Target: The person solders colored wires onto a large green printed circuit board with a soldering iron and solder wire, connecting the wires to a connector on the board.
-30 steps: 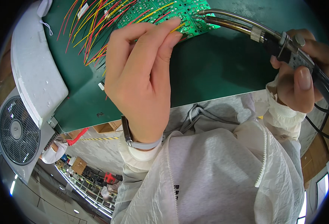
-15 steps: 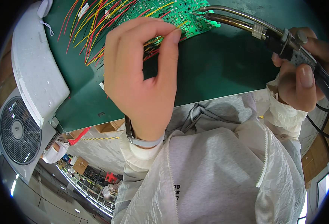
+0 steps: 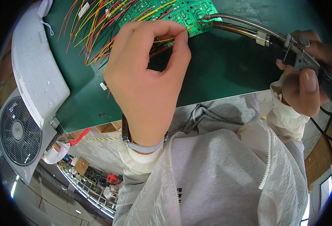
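One head-worn fisheye view looks steeply down from close above the bench [image 3: 226, 71], its edges bowed toward the rim. Both forearms enter from below, and the person's own chest fills the lower frame.

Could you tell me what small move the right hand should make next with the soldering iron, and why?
Probably ease the soldering iron tip a touch further onto the green circuit board, where the left hand pinches a yellow wire against the board's edge. The tip in the right hand sits just beside that spot, so a tiny advance should reach it.
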Motion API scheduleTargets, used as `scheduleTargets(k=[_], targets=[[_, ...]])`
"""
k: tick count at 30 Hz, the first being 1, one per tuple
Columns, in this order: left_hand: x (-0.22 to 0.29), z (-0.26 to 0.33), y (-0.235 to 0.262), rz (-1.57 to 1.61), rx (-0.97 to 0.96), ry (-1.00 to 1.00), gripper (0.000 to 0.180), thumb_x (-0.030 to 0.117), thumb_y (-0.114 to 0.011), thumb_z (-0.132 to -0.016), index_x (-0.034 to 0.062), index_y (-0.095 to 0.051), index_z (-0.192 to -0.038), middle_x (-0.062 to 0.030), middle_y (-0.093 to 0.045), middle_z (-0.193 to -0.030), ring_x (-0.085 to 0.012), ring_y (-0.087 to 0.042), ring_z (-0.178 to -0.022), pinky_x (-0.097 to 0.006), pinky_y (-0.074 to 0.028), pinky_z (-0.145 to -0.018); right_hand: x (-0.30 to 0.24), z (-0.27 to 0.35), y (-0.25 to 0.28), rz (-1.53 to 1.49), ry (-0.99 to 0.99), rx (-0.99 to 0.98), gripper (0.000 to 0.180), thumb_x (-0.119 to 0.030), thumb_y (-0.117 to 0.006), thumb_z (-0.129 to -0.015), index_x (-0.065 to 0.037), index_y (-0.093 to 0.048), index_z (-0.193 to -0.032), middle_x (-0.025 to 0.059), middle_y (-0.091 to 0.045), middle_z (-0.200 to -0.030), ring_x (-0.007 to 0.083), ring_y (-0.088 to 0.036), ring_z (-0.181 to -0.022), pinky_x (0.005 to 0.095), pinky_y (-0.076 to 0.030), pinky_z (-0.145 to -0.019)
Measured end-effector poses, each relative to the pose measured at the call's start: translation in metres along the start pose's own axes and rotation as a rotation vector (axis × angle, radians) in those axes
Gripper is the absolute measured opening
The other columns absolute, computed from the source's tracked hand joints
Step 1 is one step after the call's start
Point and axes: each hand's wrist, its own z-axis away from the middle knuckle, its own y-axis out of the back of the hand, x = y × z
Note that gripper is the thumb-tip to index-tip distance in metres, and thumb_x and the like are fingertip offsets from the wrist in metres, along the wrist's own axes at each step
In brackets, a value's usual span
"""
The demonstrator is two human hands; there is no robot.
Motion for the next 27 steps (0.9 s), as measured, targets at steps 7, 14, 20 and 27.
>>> scheduleTargets(k=[7, 14, 20, 27], targets=[[-0.0004, -0.0003, 0.0007, 0.01, 0.0, 0.023, 0.01, 0.002, -0.067, -0.072, 0.0024, -0.063, -0.081, 0.0041, -0.057, -0.069, -0.0046, -0.029, -0.057, -0.017, -0.029, -0.052, -0.005, -0.0008, -0.0014, 0.071, 0.035, -0.05, 0.038, -0.014, -0.045, -0.069, 0.006, -0.044, -0.101, 0.0262, -0.052, -0.078, 0.0213, -0.054, -0.058, 0.0263, -0.046, -0.045], [-0.0019, 0.0003, -0.0005, 0.028, 0.007, 0.035, 0.01, 0.002, -0.066, -0.072, 0.002, -0.063, -0.081, 0.0031, -0.058, -0.071, -0.0035, -0.03, -0.057, -0.015, -0.031, -0.053, -0.0033, -0.0048, -0.0003, 0.015, 0.08, -0.122, 0.037, -0.007, -0.045, -0.069, 0.004, -0.042, -0.104, 0.0254, -0.052, -0.081, 0.0213, -0.056, -0.062, 0.0247, -0.05, -0.049], [-0.0017, 0.0002, -0.001, 0.019, 0.008, 0.025, 0.01, 0.001, -0.066, -0.073, 0.0015, -0.063, -0.082, 0.0015, -0.059, -0.071, -0.0027, -0.035, -0.057, -0.015, -0.034, -0.055, -0.0031, -0.0052, 0.0003, 0.035, 0.095, -0.182, 0.035, -0.008, -0.046, -0.072, 0.003, -0.043, -0.105, 0.0228, -0.052, -0.081, 0.0202, -0.057, -0.063, 0.025, -0.049, -0.049], [-0.0009, 0.0002, -0.0011, 0.026, 0.013, 0.033, 0.01, 0.0, -0.066, -0.073, 0.001, -0.062, -0.082, 0.0, -0.06, -0.071, -0.0023, -0.04, -0.057, -0.015, -0.038, -0.058, -0.001, -0.0078, 0.0017, 0.011, 0.16, -0.269, 0.035, 0.002, -0.046, -0.075, 0.002, -0.041, -0.109, 0.0204, -0.053, -0.083, 0.0192, -0.058, -0.065, 0.0235, -0.05, -0.051]])
